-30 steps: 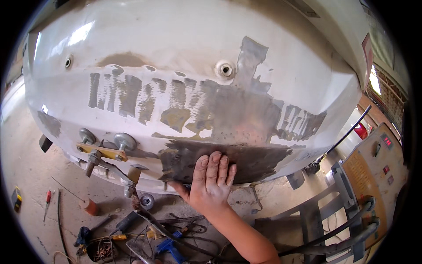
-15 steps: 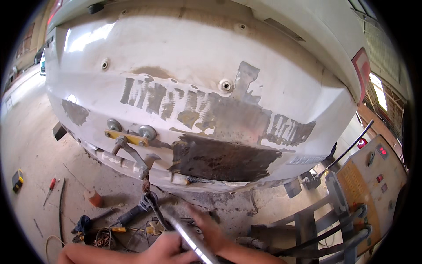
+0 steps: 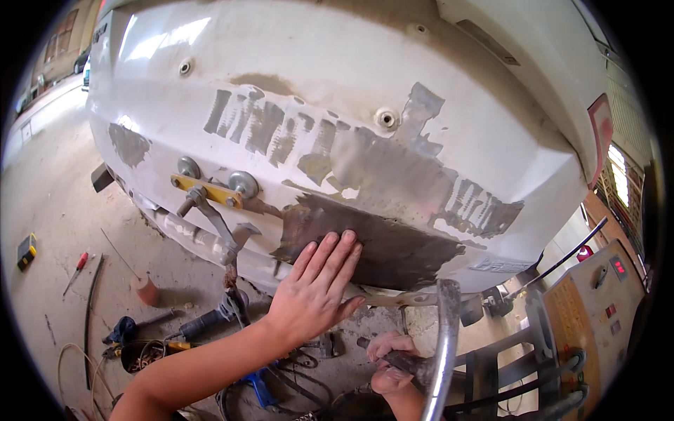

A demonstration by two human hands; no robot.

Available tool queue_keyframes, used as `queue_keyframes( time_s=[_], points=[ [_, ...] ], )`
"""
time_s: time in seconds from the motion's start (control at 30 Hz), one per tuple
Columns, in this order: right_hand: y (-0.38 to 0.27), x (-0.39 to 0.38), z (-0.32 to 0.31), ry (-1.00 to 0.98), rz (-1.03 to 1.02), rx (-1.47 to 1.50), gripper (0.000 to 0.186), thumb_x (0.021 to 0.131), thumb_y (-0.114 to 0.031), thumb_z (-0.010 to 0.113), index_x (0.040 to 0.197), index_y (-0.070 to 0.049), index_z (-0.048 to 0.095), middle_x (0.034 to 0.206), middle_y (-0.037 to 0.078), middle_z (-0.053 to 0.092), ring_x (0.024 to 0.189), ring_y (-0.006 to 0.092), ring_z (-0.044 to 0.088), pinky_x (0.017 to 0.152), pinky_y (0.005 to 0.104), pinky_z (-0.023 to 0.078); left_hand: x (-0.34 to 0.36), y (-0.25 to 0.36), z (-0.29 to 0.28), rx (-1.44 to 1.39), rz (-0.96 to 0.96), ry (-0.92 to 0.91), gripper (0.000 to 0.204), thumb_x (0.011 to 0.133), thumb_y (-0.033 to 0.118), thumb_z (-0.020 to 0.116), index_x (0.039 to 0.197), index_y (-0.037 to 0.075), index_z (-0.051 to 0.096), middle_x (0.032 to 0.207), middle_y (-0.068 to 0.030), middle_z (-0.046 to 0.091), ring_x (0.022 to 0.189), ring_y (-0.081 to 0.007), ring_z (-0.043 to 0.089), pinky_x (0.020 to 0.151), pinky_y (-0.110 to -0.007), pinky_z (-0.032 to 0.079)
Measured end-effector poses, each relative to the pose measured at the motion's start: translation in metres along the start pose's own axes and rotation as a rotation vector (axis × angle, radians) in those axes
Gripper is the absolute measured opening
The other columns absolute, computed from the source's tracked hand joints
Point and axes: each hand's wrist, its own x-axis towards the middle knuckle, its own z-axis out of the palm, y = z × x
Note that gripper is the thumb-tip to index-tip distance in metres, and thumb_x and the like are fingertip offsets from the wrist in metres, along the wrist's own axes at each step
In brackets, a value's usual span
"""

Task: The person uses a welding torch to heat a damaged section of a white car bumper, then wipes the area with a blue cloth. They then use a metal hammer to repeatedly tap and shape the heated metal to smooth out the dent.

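Observation:
My left hand (image 3: pixel 316 295) lies with its fingers stretched out on the left part of the dark, bare-metal patch (image 3: pixel 393 259), low on a white car panel (image 3: pixel 295 70). Lower right, my right hand (image 3: pixel 393 363) is closed round the dark handle of a body hammer (image 3: pixel 445 337). The hammer's long, curved, shiny head rises past the right end of the patch in the picture. Left of my left hand, a yellow bar (image 3: pixel 208 191) with two round metal pads sits against the panel, and a grey metal arm hangs from it. Sanded grey areas (image 3: pixel 372 165) spread above the patch.
At the right stands a machine with an orange-brown front (image 3: pixel 579 316), on a dark frame with thick cables. Floor items at the left include a grinder-like tool (image 3: pixel 203 326), a red-handled screwdriver (image 3: pixel 76 272), a tape measure (image 3: pixel 27 251) and a container of small copper-coloured parts (image 3: pixel 144 356).
My left hand has moved up from near the hammer and now rests on the dark patch. My right hand and the hammer have shifted right. The view has tilted slightly.

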Motion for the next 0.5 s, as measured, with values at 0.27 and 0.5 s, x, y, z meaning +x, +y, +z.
queue_keyframes(
  time_s=[0.27,0.5],
  points=[
    [0.030,0.007,-0.002,-0.073,0.051,-0.412,0.050,0.081,-0.055,0.062,0.075,-0.006,0.056,0.055,0.004,0.046,0.047,0.0168,0.049,0.046,0.0291,0.040,-0.029,-0.005,0.036,0.141,0.089,-0.020,0.061,0.082,0.041,0.059,0.129,0.003,0.049,0.142,-0.0124,0.039,0.132,-0.0259,0.036,0.109,-0.039,0.026],
    [0.038,0.025,0.005,-0.183,-0.049,-0.358,0.048,0.076,-0.054,0.069,0.071,-0.008,0.055,0.056,0.005,0.051,0.046,0.0192,0.053,0.046,0.0296,0.042,-0.046,-0.004,0.046,0.030,0.058,-0.155,0.059,0.079,0.027,0.054,0.130,-0.001,0.047,0.141,-0.0168,0.040,0.132,-0.0318,0.036,0.109,-0.042,0.027]
  ],
)
